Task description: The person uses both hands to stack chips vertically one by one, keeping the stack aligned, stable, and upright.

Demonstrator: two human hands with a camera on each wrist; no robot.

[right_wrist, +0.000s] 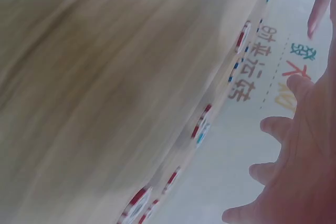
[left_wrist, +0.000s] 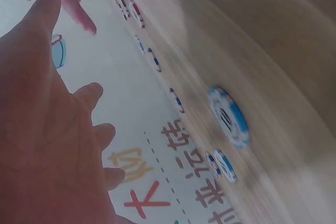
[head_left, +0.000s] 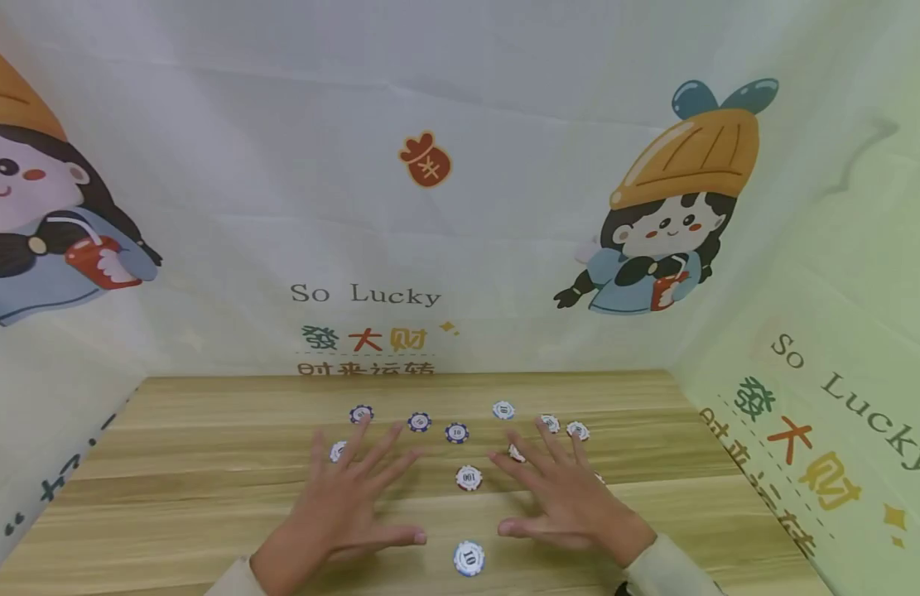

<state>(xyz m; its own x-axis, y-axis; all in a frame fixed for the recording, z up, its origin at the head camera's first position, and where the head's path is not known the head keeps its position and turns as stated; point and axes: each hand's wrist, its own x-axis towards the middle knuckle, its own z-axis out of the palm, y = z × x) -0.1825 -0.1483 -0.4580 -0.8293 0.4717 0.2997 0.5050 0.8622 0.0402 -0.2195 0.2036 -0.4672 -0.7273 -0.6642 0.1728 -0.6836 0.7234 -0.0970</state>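
Note:
Both hands hover over the wooden table with fingers spread and nothing held. My left hand [head_left: 336, 505] covers part of a white chip [head_left: 338, 451] in the head view. Past its fingertips lie dark blue poker chips [head_left: 419, 422]. The right hand [head_left: 567, 488] overlaps a red-edged chip [head_left: 516, 453], and white chips [head_left: 578, 430] lie just beyond its fingers. Between the hands sit a poker chip marked 100 [head_left: 469, 478] and, nearer me, a light-blue-edged chip marked 10 [head_left: 469, 559]. The left wrist view shows a light-blue-edged chip [left_wrist: 229, 117] lying on the wood below the raised palm.
The wood-grain table [head_left: 206, 463] meets a pale printed cloth backdrop [head_left: 340, 207] at its far edge. Similar cloth rises at both sides. A dark blue chip marked 10 [head_left: 456, 433] and a light-blue-edged chip [head_left: 503, 410] lie toward the back.

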